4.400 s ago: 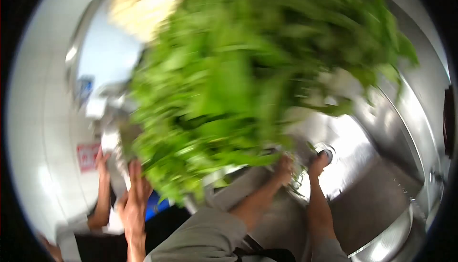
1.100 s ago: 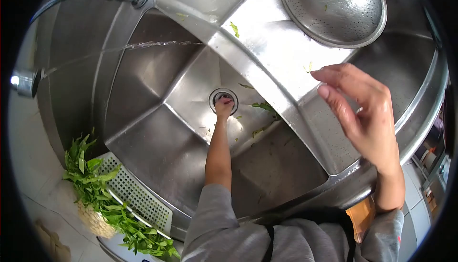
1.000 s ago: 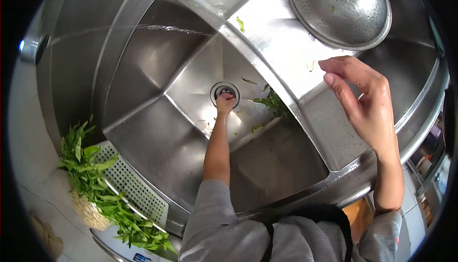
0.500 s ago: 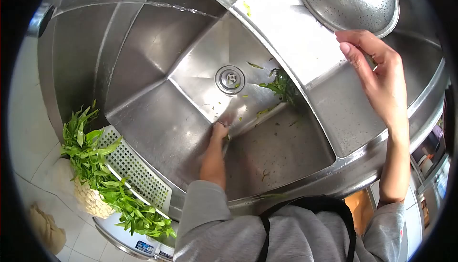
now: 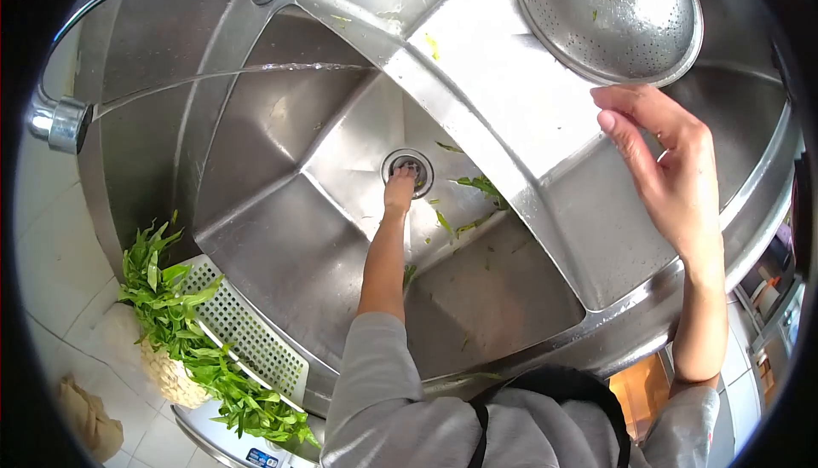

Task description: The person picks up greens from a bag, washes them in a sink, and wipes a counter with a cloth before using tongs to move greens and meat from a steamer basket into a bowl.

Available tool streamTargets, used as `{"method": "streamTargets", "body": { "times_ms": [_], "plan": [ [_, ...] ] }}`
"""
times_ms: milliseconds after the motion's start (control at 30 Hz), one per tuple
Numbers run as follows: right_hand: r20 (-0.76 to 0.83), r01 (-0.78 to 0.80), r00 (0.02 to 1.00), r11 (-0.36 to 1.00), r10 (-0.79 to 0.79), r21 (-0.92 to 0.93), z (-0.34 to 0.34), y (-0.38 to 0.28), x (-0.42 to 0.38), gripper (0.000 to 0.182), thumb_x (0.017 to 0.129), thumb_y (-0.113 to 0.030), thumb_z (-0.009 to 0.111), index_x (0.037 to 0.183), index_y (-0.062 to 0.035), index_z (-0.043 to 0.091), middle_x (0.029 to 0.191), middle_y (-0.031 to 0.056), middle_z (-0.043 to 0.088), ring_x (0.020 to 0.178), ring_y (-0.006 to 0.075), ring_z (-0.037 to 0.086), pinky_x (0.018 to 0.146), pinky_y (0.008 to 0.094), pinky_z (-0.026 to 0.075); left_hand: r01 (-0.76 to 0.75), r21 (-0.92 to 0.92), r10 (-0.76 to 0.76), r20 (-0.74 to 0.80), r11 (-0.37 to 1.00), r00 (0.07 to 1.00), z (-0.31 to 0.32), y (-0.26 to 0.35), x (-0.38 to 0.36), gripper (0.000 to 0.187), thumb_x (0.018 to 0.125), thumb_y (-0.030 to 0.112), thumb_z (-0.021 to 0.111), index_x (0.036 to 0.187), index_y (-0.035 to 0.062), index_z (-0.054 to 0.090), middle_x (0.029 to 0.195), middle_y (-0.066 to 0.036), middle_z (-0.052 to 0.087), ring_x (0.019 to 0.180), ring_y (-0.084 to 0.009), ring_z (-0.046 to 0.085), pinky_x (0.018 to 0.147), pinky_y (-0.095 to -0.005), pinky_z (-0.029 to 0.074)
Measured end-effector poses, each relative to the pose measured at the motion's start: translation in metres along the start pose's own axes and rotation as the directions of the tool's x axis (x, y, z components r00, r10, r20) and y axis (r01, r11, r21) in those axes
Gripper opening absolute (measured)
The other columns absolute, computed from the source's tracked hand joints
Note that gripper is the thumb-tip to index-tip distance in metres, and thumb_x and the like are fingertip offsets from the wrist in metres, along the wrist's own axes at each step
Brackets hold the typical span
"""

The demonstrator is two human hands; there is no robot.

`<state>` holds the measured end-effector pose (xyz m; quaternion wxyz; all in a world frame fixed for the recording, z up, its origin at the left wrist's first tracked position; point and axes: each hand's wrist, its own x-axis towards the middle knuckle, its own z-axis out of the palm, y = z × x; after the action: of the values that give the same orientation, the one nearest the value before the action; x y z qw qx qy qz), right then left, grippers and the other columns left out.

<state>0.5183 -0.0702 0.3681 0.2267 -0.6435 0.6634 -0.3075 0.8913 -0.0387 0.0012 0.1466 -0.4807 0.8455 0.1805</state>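
Note:
In the steel sink basin [image 5: 281,229], my left hand [image 5: 400,188] reaches down to the round drain [image 5: 423,164]. Its fingers stretch over the drain opening, and their tips are partly hidden. Scraps of wet green leaf [image 5: 484,187] lie on the basin floor to the right of the drain. My right hand [image 5: 673,148] hovers over the right-hand side of the sink, near a perforated steel colander [image 5: 618,12]. Its thumb and forefinger are apart with nothing between them, while the other fingers are bent.
From the tap [image 5: 66,124] at upper left, a thin water stream [image 5: 213,73] runs into the basin. Leafy greens [image 5: 175,297] hang over a white perforated basket [image 5: 251,327] at lower left. A steel divider [image 5: 490,127] separates basin and colander side.
My left hand has moved forward from the near part of the basin floor to the drain. The view has shifted, showing more of the tap. My right hand keeps nearly the same pose.

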Motion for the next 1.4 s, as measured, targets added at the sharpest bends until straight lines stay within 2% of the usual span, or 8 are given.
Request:
{"method": "streamTargets", "body": {
  "times_ms": [133, 333, 700, 900, 1100, 1200, 1233, 1400],
  "plan": [
    [0.047, -0.128, 0.991, 0.992, 0.128, 0.014, 0.000, -0.005, 0.000, 0.013, 0.079, -0.009, 0.058, 0.088, -0.0002, 0.062, 0.075, 0.0096, 0.061, 0.061, 0.0150, 0.057, 0.047, 0.0240, 0.041, -0.052, -0.058, 0.064, 0.207, 0.997, 0.976, -0.006, -0.002, 0.005, 0.019, 0.077, 0.008, 0.046, 0.092, 0.0012, 0.056, 0.099, -0.014, 0.055, 0.092, -0.0300, 0.054, 0.078, -0.0379, 0.046],
    [0.020, -0.197, 0.980, 0.980, 0.196, 0.038, -0.001, -0.005, 0.004, 0.016, 0.078, -0.009, 0.058, 0.090, 0.0006, 0.062, 0.077, 0.0088, 0.061, 0.064, 0.0131, 0.057, 0.050, 0.0228, 0.042, 0.197, -0.527, -0.277, -0.077, 0.827, 0.958, 0.006, 0.014, -0.001, 0.017, 0.068, 0.001, 0.051, 0.083, -0.0017, 0.060, 0.085, -0.018, 0.060, 0.079, -0.0323, 0.058, 0.072, -0.0353, 0.047],
    [0.035, -0.154, 0.988, 0.985, 0.152, 0.075, -0.004, -0.010, 0.007, 0.016, 0.077, -0.005, 0.058, 0.091, 0.0025, 0.061, 0.078, 0.0095, 0.061, 0.071, 0.0133, 0.058, 0.065, 0.0222, 0.044, 0.505, -0.816, -0.227, 0.454, 0.282, 0.861, 0.030, -0.005, 0.014, 0.033, 0.065, 0.019, 0.074, 0.085, -0.0027, 0.059, 0.076, -0.010, 0.060, 0.066, -0.0165, 0.056, 0.065, -0.0266, 0.045],
    [0.045, -0.201, 0.979, 0.975, 0.198, 0.091, -0.005, -0.013, 0.007, 0.016, 0.078, -0.007, 0.058, 0.092, 0.0020, 0.061, 0.078, 0.0072, 0.061, 0.070, 0.0109, 0.056, 0.064, 0.0222, 0.044, -0.118, -0.763, 0.239, 0.048, 0.636, 0.970, -0.020, 0.070, 0.015, 0.025, 0.067, 0.005, 0.062, 0.091, 0.0024, 0.058, 0.086, -0.014, 0.057, 0.094, -0.0283, 0.052, 0.080, -0.0328, 0.042],
    [0.039, -0.171, 0.985, 0.982, 0.168, 0.081, 0.002, -0.007, 0.005, 0.017, 0.079, -0.010, 0.058, 0.091, 0.0018, 0.061, 0.077, 0.0077, 0.061, 0.069, 0.0103, 0.056, 0.059, 0.0214, 0.043, -0.060, -0.800, -0.033, -0.099, 0.597, 0.995, 0.003, 0.164, 0.044, 0.042, 0.068, 0.004, 0.059, 0.109, 0.0081, 0.053, 0.122, -0.015, 0.042, 0.116, -0.0332, 0.036, 0.094, -0.0383, 0.033],
    [0.034, -0.185, 0.983, 0.980, 0.183, 0.076, 0.002, -0.007, 0.004, 0.017, 0.079, -0.011, 0.058, 0.089, 0.0014, 0.061, 0.077, 0.0079, 0.061, 0.066, 0.0104, 0.056, 0.054, 0.0213, 0.042, -0.190, -0.711, 0.222, -0.050, 0.677, 0.974, 0.002, 0.199, -0.010, 0.049, 0.067, 0.005, 0.060, 0.115, 0.0075, 0.049, 0.125, -0.016, 0.039, 0.118, -0.0336, 0.034, 0.097, -0.0385, 0.030],
    [0.030, -0.189, 0.982, 0.979, 0.188, 0.076, -0.001, -0.008, 0.004, 0.017, 0.079, -0.011, 0.058, 0.089, 0.0014, 0.061, 0.077, 0.0079, 0.061, 0.066, 0.0104, 0.056, 0.054, 0.0213, 0.042, -0.196, -0.857, 0.184, -0.120, 0.477, 0.975, 0.005, 0.199, -0.015, 0.049, 0.066, 0.007, 0.062, 0.113, 0.0063, 0.049, 0.123, -0.016, 0.041, 0.118, -0.0330, 0.034, 0.098, -0.0378, 0.030],
    [0.093, -0.255, 0.964, 0.966, 0.250, 0.041, -0.015, -0.013, 0.006, 0.019, 0.082, -0.012, 0.055, 0.094, 0.0023, 0.060, 0.084, 0.0072, 0.061, 0.079, 0.0109, 0.054, 0.073, 0.0223, 0.041, 0.030, -0.828, 0.026, 0.054, 0.561, 0.998, -0.031, 0.158, -0.028, 0.039, 0.068, 0.008, 0.060, 0.107, 0.0031, 0.053, 0.116, -0.018, 0.045, 0.107, -0.0336, 0.044, 0.091, -0.0396, 0.036]
  ]
}}
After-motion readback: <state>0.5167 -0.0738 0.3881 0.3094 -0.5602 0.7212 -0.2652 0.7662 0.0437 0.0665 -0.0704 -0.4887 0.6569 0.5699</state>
